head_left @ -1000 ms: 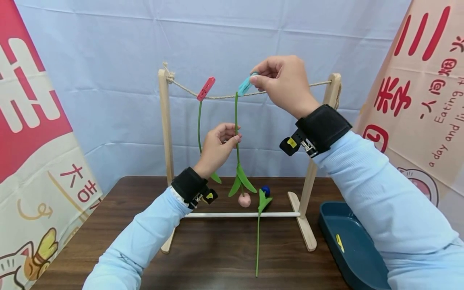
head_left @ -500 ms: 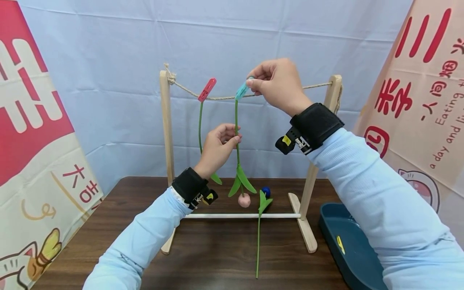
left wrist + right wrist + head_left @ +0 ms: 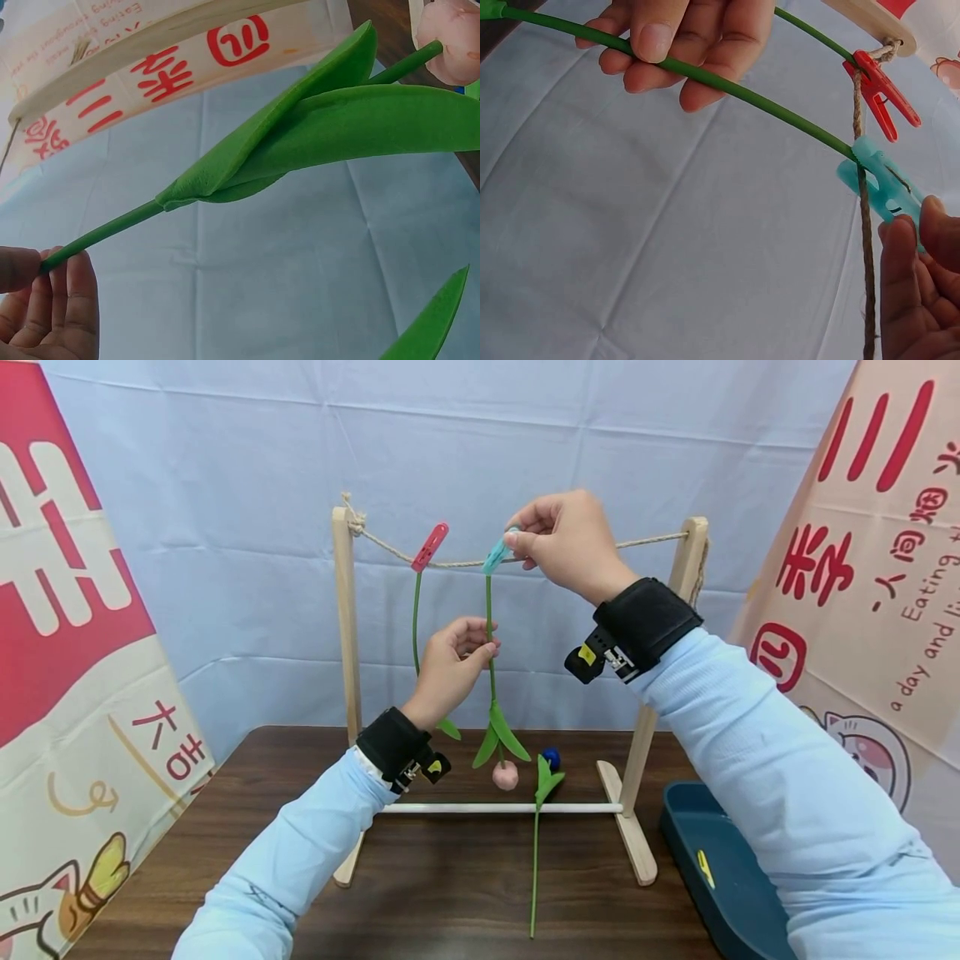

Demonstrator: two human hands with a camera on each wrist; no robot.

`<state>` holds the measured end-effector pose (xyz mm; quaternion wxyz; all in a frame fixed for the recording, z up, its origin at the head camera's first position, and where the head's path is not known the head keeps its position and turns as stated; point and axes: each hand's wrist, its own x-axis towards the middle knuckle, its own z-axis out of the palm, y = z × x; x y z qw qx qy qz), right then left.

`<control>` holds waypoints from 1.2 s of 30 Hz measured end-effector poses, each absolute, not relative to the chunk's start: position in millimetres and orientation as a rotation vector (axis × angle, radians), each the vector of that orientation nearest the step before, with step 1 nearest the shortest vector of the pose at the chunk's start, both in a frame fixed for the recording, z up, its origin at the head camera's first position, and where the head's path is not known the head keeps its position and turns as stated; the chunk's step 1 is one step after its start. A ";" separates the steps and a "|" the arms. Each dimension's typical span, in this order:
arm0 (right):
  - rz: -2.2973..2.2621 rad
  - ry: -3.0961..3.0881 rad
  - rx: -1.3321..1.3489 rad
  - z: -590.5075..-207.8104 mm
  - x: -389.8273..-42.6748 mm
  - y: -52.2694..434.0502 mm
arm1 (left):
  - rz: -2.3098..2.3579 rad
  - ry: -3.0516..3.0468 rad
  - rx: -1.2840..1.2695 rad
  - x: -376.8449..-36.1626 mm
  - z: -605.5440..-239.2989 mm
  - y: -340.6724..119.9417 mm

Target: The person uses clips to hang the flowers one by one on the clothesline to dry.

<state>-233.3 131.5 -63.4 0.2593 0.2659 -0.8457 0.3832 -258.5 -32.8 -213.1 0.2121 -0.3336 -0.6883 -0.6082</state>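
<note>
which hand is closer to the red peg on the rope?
Left. The left hand grips the pink flower's stem just below and right of the red peg. The right hand pinches the blue peg, farther right along the rope.

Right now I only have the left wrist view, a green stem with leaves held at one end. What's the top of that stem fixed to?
Observer: A blue peg clamps the stem to the rope, and the right hand pinches that peg.
Operator: Is anything else on the rope?
Observer: Yes, a red peg to the left holds a second stem.
Operator: Any flowers not hung up?
Observer: One with a blue bud lies on the table, across the stand's white bottom rail.
Operator: Where does my left hand sit?
Observer: The left hand pinches the stem about midway, above the leaves.
</note>
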 end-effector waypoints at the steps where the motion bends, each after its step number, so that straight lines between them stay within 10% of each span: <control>1: 1.035 -2.298 0.720 -63.6 -233.3 131.4 | -1.689 -1.911 -0.925 -258.4 -213.3 -32.9; 36: 1.104 -2.377 0.692 -61.6 -222.1 137.7 | -1.647 -1.987 -0.879 -252.5 -216.3 -40.4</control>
